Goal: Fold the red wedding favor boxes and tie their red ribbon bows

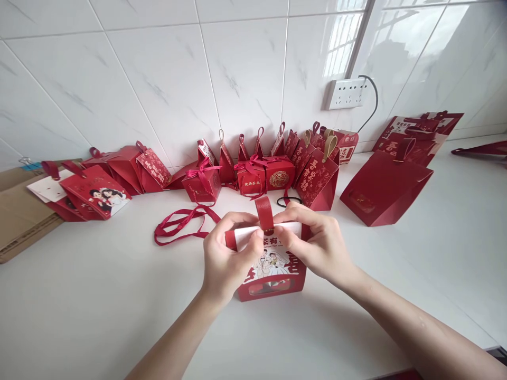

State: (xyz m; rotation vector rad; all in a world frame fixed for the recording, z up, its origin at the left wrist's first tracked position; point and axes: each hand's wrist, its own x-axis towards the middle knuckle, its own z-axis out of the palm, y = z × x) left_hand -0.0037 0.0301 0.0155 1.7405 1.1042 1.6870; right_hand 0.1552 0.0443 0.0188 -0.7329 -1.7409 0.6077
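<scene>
A red and white gift box [273,269] stands upright on the white counter in front of me. Its face carries a cartoon couple, with a clear window low down. A red strap handle [264,212] loops up from its top edge. My left hand [233,253] pinches the top edge left of the strap, thumb in front and fingers behind. From the right, my right hand [317,240] grips the same edge, its thumb close to the strap's base. The fingertips behind the box are hidden.
Several red gift boxes [253,177] line the tiled wall. A dark red ribbon [174,229] lies loosely on the counter [99,295]. More boxes stand at left and right, including a large plain red box [386,187]. A power strip [347,94] is on the wall; cardboard [27,211] lies at left.
</scene>
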